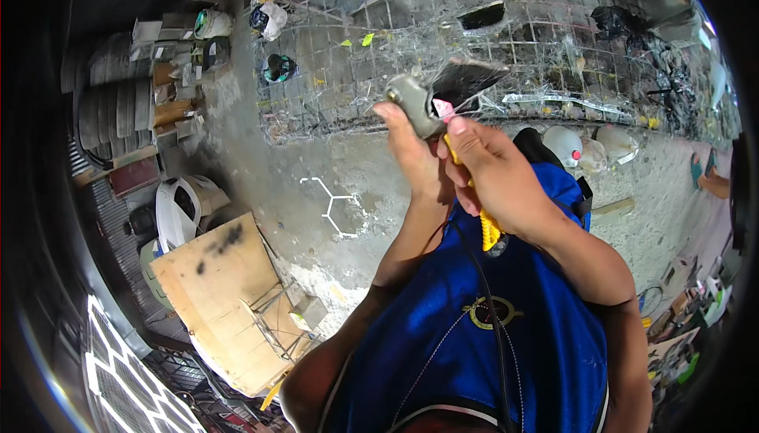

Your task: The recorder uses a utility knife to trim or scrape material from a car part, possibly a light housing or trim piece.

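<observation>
Above the concrete floor, my left hand (417, 155) is closed round a grey, rounded housing (417, 106), its thumb along the left side. A thin black flap (466, 79) sticks out at the housing's far right, and a small pink piece (443, 109) shows at its opening. My right hand (500, 176) grips a yellow-handled tool (489, 231) with a ribbed grip, tilted so its dark butt end points toward me. The tool's tip is hidden by the right thumb and the housing. Both hands meet close together.
A wire-mesh panel (379, 62) covered in plastic scraps lies on the far side. White round containers (563, 146) stand to the right. At left are a cardboard sheet (217, 275), a white helmet (175, 213) and stacked grey panels (111, 105). Someone's foot (715, 184) shows at the right edge.
</observation>
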`<state>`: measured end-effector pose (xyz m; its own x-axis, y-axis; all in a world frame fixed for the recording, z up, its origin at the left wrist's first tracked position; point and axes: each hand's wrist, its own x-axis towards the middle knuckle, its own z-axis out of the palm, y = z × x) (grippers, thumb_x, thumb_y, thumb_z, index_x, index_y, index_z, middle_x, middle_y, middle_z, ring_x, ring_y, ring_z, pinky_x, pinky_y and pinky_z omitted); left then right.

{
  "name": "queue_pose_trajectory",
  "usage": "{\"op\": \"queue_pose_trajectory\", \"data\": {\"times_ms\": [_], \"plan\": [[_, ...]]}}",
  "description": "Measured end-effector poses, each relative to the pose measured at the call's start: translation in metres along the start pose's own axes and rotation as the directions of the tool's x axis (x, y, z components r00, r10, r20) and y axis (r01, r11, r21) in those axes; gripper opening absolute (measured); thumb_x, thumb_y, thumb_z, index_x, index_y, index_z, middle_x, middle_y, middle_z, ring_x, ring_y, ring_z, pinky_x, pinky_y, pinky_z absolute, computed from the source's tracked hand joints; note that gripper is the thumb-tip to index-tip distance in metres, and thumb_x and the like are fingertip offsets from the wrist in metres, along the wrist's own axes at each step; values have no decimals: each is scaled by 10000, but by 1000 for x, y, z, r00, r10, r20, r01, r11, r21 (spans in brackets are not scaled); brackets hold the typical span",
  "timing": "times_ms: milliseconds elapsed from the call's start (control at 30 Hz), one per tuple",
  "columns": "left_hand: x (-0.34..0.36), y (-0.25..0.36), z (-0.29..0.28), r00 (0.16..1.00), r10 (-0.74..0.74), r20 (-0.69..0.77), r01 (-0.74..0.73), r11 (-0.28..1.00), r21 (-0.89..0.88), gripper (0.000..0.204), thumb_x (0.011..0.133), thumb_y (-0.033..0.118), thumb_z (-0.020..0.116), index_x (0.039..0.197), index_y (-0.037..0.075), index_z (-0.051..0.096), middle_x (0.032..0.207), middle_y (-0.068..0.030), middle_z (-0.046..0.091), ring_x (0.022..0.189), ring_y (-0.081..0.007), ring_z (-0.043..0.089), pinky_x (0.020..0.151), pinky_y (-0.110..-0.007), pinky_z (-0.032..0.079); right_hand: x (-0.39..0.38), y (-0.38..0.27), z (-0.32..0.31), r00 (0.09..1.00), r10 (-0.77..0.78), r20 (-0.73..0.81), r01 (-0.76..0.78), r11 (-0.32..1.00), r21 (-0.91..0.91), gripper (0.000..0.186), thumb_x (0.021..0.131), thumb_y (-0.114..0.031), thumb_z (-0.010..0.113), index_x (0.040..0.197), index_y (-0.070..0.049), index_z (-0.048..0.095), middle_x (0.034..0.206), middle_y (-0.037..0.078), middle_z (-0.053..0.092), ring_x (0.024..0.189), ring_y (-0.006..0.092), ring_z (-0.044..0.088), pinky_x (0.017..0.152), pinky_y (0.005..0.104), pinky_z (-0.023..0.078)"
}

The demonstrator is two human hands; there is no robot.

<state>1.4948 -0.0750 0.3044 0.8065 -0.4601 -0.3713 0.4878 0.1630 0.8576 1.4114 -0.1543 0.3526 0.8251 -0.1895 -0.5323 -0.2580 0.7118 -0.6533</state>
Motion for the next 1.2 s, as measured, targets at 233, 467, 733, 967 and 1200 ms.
{"op": "queue_pose_trajectory", "data": {"times_ms": [233, 467, 733, 967, 1200], "plan": [[31, 50, 9, 950, 297, -91, -311, 905, -290, 707, 891, 652, 472, 1378, 141, 436, 1318, -12, 522, 1231, -218, 466, 1033, -451, 378, -13, -19, -45, 928, -45, -369, 31, 999, -44, 399, 1032, -382, 375, 1032, -35, 572, 737, 9, 485, 548, 84, 455, 490, 233, 371], [19, 59, 5, 983, 177, 39, -140, 879, -457, 660, 887, 609, 524, 1342, 134, 475, 1303, -5, 549, 1188, -232, 506, 1038, -419, 377, -16, -14, -14, 767, -620, 164, 489, 400, -775, 376, 992, -156, 481, 1322, 11, 412, 1007, 136, 577, 777, 233, 592, 674, 326, 500], [6, 52, 15, 940, 333, -78, -340, 932, -127, 613, 917, 599, 496, 1214, 64, 517, 1154, -36, 585, 1042, -184, 542, 909, -348, 419, -16, -25, 26, 764, -587, 269, 513, 297, -805, 416, 970, -136, 480, 1319, 31, 327, 1019, 263, 552, 729, 432, 601, 582, 466, 504], [-2, 54, 21, 888, 454, -72, -452, 891, 42, 581, 925, 594, 493, 1093, 40, 555, 1032, -49, 609, 915, -152, 568, 794, -314, 448, -11, -21, 29, 818, -486, 307, 455, 222, -862, 498, 906, -122, 531, 1312, 50, 297, 982, 256, 529, 661, 427, 614, 536, 474, 512], [1, 54, 23, 843, 515, -155, -515, 856, 41, 551, 931, 570, 513, 963, 24, 585, 903, -58, 630, 785, -122, 592, 672, -279, 472, 9, -3, 22, 729, -598, 332, 401, -19, -916, 448, 853, -134, 547, 1229, 49, 385, 834, 174, 545, 547, 312, 627, 441, 411, 510]]}}
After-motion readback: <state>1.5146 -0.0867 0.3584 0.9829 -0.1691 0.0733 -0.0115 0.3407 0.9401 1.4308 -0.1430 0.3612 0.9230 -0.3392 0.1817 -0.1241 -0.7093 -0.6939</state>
